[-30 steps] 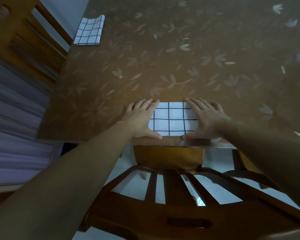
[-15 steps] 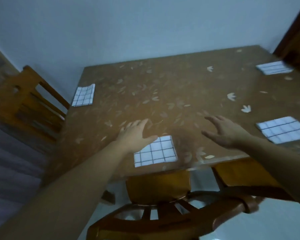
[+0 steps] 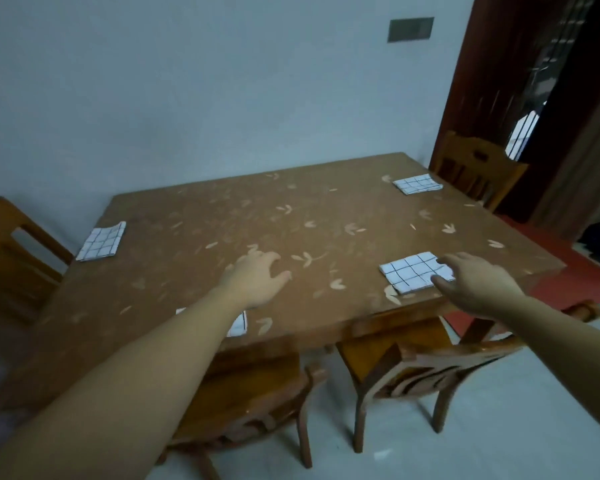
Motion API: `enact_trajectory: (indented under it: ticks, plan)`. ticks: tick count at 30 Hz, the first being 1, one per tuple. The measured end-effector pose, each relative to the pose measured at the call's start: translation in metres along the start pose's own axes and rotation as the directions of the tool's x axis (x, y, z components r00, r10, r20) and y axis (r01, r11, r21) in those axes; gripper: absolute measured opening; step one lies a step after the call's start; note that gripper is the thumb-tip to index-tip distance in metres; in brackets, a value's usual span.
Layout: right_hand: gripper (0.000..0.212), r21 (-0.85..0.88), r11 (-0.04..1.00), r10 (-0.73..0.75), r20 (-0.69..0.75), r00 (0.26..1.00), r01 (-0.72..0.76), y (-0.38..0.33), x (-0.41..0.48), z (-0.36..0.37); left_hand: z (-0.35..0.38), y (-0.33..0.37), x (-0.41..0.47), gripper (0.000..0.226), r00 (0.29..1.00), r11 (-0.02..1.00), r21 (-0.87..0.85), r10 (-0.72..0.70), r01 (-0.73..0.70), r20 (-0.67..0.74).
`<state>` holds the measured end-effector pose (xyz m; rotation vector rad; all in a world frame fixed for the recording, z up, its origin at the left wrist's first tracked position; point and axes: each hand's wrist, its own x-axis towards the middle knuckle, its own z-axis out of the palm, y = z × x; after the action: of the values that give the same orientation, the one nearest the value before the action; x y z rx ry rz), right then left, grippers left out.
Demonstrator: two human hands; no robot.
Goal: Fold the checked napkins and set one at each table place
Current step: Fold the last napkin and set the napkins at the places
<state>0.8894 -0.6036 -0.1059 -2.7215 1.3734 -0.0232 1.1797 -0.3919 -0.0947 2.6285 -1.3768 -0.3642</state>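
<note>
Several folded white napkins with a dark check lie on the brown leaf-patterned table (image 3: 291, 216). One napkin (image 3: 102, 241) lies at the left edge, one napkin (image 3: 417, 183) at the far right corner, one napkin (image 3: 411, 273) at the near right. A fourth napkin (image 3: 239, 324) lies at the near edge, mostly hidden under my left forearm. My left hand (image 3: 257, 278) hovers over the table, fingers relaxed, holding nothing. My right hand (image 3: 475, 282) hangs open at the right side of the near right napkin, covering its edge.
Wooden chairs stand around the table: one chair (image 3: 4, 251) at the left, one chair (image 3: 475, 168) at the far right, two chairs (image 3: 413, 365) tucked in at the near side. A pale wall runs behind; a dark doorway (image 3: 551, 98) opens at the right.
Both hands have lifted off the near napkin, which stays flat at the table's edge. My view has risen and swung right, and my right hand has moved over to the near right napkin.
</note>
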Motion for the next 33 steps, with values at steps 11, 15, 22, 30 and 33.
enact_trajectory:
  ticks: [11,15,22,30,33]
  plan:
    - [0.055,0.064,0.996,-0.069,0.033,0.997,0.066,0.116,0.022,-0.002,0.049,0.142,-0.009,0.055,1.0,1.0,0.007,-0.03,0.03,-0.011]
    - [0.054,0.019,0.997,-0.073,0.061,0.995,0.072,0.145,0.065,0.011,0.067,0.152,0.038,0.055,0.998,0.997,-0.037,-0.064,0.065,0.028]
    - [0.055,-0.008,0.997,-0.079,0.12,0.99,0.081,0.194,0.143,0.021,0.092,0.189,0.11,0.055,0.993,0.989,-0.09,-0.114,0.115,0.019]
    - [0.054,0.042,0.961,-0.277,0.19,0.942,0.274,0.226,0.234,0.036,0.108,0.224,0.156,0.05,0.951,0.941,-0.152,-0.308,0.301,-0.022]
    - [0.053,0.1,0.934,-0.358,0.207,0.911,0.344,0.225,0.254,0.052,0.124,0.243,0.17,0.042,0.936,0.912,-0.229,-0.351,0.34,-0.01]
